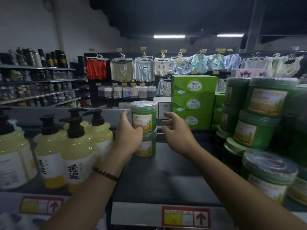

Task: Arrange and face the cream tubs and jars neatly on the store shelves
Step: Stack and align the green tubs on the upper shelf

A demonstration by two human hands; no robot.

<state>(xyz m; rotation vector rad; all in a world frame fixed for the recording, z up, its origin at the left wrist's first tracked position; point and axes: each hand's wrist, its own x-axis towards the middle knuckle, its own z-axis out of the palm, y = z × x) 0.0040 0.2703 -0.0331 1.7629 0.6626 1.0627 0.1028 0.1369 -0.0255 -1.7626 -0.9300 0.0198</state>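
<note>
Head view: over the dark shelf (166,171), the left hand (127,135) wraps thumb and fingers round the upper tub (144,117), which is stacked on the lower tub (147,146). The right hand (176,131) hovers just beside the upper tub, fingers loosely spread, holding nothing. Green boxes (193,103) stand behind.

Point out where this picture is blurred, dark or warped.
Head view: the ceiling is dark apart from two glaring strip lights; the stacked tubs on the right are smeared by blur, while the top tub in the left hand reads sharper; the wide lens tilts the pump bottles on the left.
</note>
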